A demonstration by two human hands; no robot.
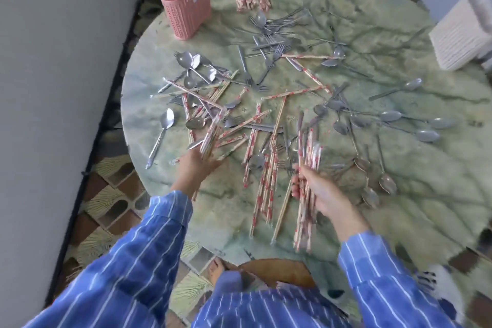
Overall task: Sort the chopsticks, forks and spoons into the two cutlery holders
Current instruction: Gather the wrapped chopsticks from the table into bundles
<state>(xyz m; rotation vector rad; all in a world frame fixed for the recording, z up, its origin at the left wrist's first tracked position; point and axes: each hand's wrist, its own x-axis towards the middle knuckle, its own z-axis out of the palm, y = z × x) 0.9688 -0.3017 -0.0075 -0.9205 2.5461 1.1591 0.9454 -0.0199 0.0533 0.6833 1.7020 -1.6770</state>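
Near the pink holder point(186, 4) on the green table point(399, 168), loose forks, spoons, chopsticks lie scattered; left hand point(195, 168) grips one wrapped-chopstick bundle point(211, 136), right hand point(314, 192) closed around another chopstick bunch point(308, 157); white holder point(463, 34) opposite.

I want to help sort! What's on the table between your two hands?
Loose wrapped chopsticks and a spoon between left hand and right hand, head view.

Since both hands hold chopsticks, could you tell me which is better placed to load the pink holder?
Left, probably: the left hand with its bundle is on the same side as the pink holder; the right hand would have to cross over.
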